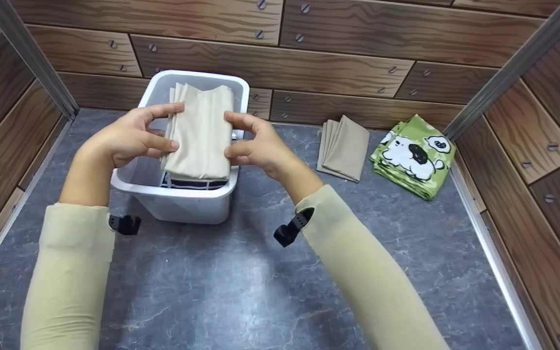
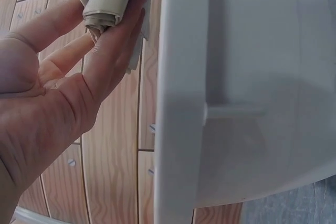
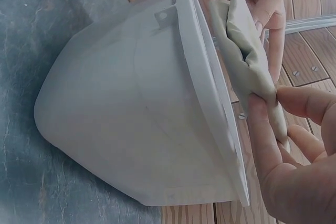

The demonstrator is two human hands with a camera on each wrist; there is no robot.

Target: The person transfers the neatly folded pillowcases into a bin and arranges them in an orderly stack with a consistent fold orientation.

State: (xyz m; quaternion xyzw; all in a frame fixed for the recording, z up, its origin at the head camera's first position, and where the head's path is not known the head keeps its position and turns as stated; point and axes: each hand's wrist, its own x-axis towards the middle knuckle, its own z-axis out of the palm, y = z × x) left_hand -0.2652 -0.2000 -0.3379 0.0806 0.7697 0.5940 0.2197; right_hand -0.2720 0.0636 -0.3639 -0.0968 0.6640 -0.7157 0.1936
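Observation:
Above the mouth of a white plastic bin [image 1: 183,206], a folded cream cloth [image 1: 202,133] is held between both hands. My left hand [image 1: 131,133] pinches its left edge, with layered folds showing there. The right hand [image 1: 260,146] grips the opposite edge between thumb and fingers. In the right wrist view the cloth [image 3: 247,66] hangs just outside the line of the bin's rim [image 3: 202,82], apart from it. A dark item with white lines [image 1: 195,184] shows inside the bin below the cloth; most of it is hidden.
On the grey marbled floor [image 1: 241,291], to the right, lie a folded beige cloth [image 1: 345,148] and a folded green cloth with white dog prints [image 1: 413,155]. Wood-patterned walls [image 1: 338,73] with metal edge strips stand behind and at both sides.

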